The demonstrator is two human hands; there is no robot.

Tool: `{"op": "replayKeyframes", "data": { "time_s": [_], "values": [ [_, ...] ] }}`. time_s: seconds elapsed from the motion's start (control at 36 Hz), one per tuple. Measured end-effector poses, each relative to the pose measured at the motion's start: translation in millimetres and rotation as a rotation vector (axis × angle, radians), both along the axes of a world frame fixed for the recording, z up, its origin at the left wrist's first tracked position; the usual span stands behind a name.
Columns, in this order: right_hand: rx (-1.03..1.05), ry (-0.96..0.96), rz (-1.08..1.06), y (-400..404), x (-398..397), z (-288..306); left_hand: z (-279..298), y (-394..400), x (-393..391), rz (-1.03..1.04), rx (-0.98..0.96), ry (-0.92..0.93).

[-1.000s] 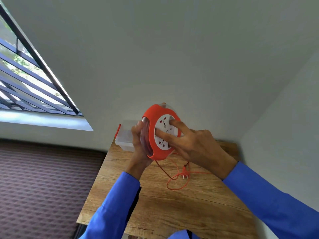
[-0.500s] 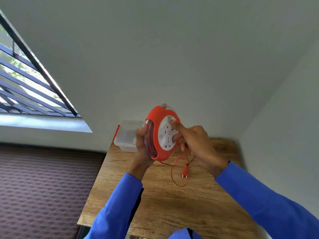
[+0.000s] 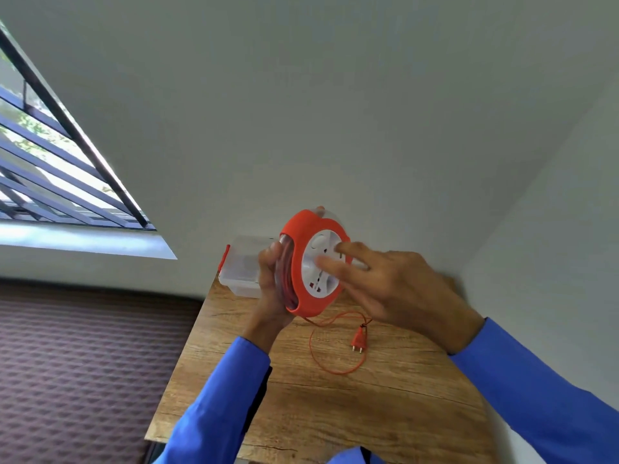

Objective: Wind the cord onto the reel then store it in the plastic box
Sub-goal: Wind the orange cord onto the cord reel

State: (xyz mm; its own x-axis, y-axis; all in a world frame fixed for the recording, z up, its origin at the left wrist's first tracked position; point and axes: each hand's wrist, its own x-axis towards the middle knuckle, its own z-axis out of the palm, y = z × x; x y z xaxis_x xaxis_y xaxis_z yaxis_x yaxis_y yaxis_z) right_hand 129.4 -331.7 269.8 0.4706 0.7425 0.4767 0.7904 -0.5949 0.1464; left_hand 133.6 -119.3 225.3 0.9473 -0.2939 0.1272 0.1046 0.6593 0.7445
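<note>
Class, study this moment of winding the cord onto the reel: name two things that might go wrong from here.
1. A loose loop of cord and the plug lie on the table; the plug may snag or whip as it draws in.
2. The left hand alone grips the reel; the right hand only fingers the white face, so the reel may slip.

I note bright daylight entering from the barred window (image 3: 63, 169) at left. Walls evenly lit, shadows soft. Right hand (image 3: 398, 289) fingers motion-blurred. Wide-angle distortion bends edges; the image is slightly soft overall.
</note>
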Motion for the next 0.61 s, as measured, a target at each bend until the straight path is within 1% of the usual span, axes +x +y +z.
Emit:
{"op": "replayKeyframes", "data": {
  "time_s": [0.06,0.22,0.31,0.36,0.53,0.61],
  "values": [
    [-0.063,0.000,0.005,7,-3,-4,1,-3,-2,0.000,0.006,-0.002],
    [-0.039,-0.061,-0.055,16,-3,-7,1,-5,-1,0.028,-0.020,0.030],
    [-0.041,-0.049,-0.078,16,-2,-11,0,-3,0,0.063,-0.006,-0.005],
    [-0.043,-0.029,-0.094,16,1,-12,1,-1,-1,0.070,-0.017,0.012],
    [-0.085,-0.017,-0.035,17,11,-6,9,-3,0,0.046,0.024,0.004],
    [-0.041,-0.041,-0.052,18,14,-7,8,-4,1,0.019,0.023,0.006]
  ]
}}
